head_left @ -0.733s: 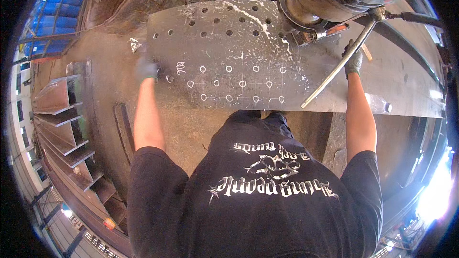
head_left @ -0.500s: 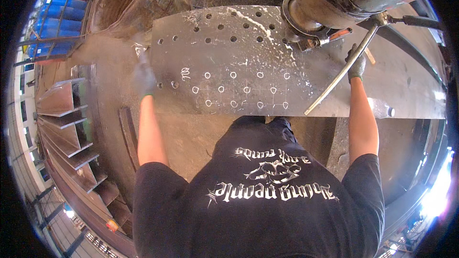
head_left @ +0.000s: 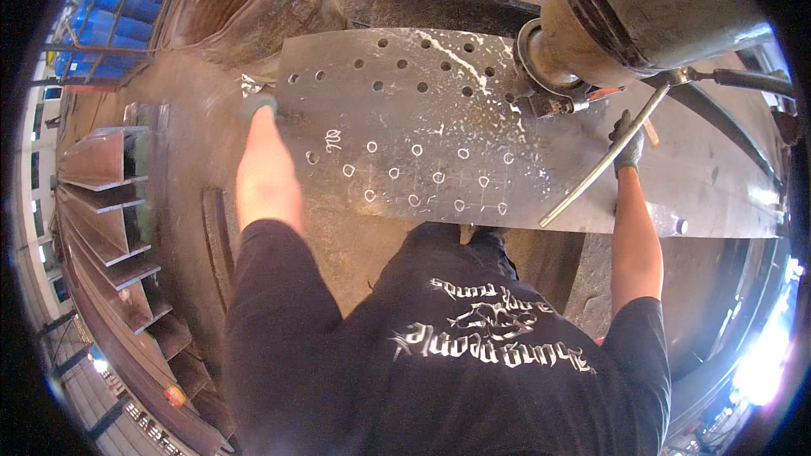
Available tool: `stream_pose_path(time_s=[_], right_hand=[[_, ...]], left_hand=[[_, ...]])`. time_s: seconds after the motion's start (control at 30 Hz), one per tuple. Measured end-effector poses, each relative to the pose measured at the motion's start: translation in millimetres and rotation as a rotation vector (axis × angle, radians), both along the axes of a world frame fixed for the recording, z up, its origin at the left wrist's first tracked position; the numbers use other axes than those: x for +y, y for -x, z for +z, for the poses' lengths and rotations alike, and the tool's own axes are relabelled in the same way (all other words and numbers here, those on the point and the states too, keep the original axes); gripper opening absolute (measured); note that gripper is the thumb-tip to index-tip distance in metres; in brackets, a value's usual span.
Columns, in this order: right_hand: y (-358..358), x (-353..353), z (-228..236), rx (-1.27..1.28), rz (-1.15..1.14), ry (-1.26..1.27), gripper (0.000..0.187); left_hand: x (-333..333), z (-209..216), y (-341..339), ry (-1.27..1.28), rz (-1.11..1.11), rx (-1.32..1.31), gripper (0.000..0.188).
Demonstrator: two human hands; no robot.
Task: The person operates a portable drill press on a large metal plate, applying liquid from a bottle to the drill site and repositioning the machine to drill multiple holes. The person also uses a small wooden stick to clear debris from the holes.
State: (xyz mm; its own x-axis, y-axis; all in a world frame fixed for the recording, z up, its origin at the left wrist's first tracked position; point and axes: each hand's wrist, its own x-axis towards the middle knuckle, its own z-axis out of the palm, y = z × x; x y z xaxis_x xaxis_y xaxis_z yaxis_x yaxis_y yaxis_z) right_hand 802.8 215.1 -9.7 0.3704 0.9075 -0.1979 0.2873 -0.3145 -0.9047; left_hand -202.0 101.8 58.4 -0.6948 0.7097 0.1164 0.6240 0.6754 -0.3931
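Observation:
My left hand (head_left: 258, 105), in a grey glove with a green cuff, reaches past the left edge of a dark steel plate (head_left: 312, 194). Just beyond its fingers is a shiny whitish thing (head_left: 255, 84); whether the hand holds it I cannot tell, as its fingers are foreshortened and unclear. The plate bears drilled holes and chalk circles. On its right part my gloved right hand (head_left: 628, 145) lies with fingers apart, beneath a long metal lever (head_left: 587, 183) that crosses in front of it. The lever belongs to a large drilling machine (head_left: 583, 42) standing over the plate.
A clear bottle (head_left: 667, 225) lies near the plate's front edge at right. A rusty curved metal piece (head_left: 312, 17) stands beyond the plate. Steel angle pieces (head_left: 101, 160) are racked at left, with blue barrels (head_left: 110, 25) behind a frame farther off.
My left hand has moved forward along the plate's left side, and that forearm is raised. My view has shifted slightly. My right hand stays by the lever.

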Motion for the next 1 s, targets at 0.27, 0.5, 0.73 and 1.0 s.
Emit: stream_pose_path(time_s=[0.27,0.5,0.73,1.0], right_hand=[[-68.9,-24.7,43.7,-0.089,-0.175,-0.024,0.029],[-85.4,-22.9,32.8,-0.211,-0.142,-0.060,0.031],[-54.6,-20.8,52.5,0.038,-0.142,-0.071,0.029],[-69.6,-24.2,52.7,-0.230,-0.171,-0.082,0.037]], left_hand=[[34.1,75.0,-383.3,-0.106,-1.005,-0.575,0.029],[80.3,57.0,-542.7,0.459,-1.344,-0.681,0.028],[183.4,15.8,-325.1,0.061,-0.526,-0.440,0.031],[134.7,58.1,-468.6,0.156,-1.288,-0.933,0.030]])
